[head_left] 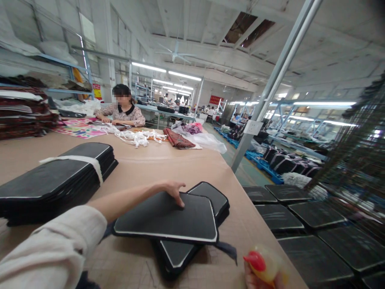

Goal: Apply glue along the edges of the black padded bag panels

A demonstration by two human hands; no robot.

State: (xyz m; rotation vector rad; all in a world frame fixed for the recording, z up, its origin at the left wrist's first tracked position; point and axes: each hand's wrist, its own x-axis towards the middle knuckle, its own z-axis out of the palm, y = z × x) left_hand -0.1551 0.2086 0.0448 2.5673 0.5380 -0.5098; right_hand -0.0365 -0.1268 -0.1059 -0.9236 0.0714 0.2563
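My left hand (175, 192) reaches over the top black panel (168, 220), its thumb touching the surface near the far edge and one finger stretched out to the right. White line edging runs round this rounded panel. It lies crosswise over a small pile of similar black panels (177, 253), whose corners stick out at front and back. A dark strip (227, 249) pokes out on the right. At the bottom edge, my right hand (252, 279) is wrapped round a yellowish squeeze bottle (269, 267) with a red cap; it is blurred and partly cut off.
A thick stack of black panels (51, 172), tied with a white band (81, 158), stands on the left of the brown table (138, 164). Across it sits a co-worker (124, 114) by white strips (135, 136) and patterned fabric (179, 139). Black panels (315, 212) lie beyond the right edge, past a metal post (264, 100).
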